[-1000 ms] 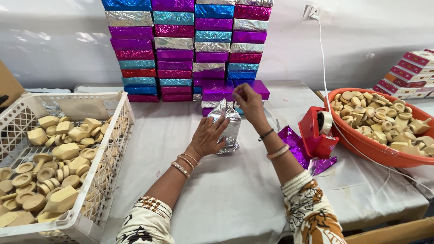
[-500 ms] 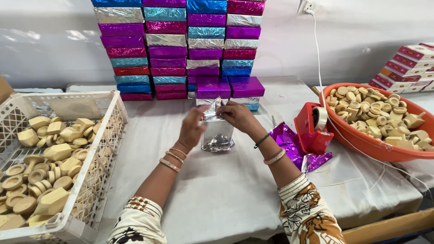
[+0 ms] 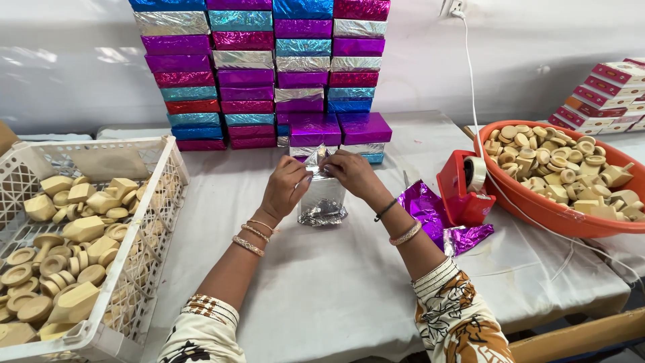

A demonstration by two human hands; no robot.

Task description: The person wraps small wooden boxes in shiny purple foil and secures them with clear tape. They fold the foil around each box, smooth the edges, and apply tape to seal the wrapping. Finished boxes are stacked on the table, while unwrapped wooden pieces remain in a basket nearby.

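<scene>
White cloth covers the counter, and a pale wall closes off the far side. At the left edge a white plastic crate holds tan wooden pieces, within easy reach of that arm. Far centre, a stack of foil-wrapped boxes in purple, silver, blue and red stands against the wall, out of the working area. In front of it the left hand and right hand both pinch the top of a silver foil packet, fingers closed on its upper fold while its base rests upright on the cloth. Right of that lie purple foil sheets, a red tape dispenser and an orange basin of more wooden pieces.
</scene>
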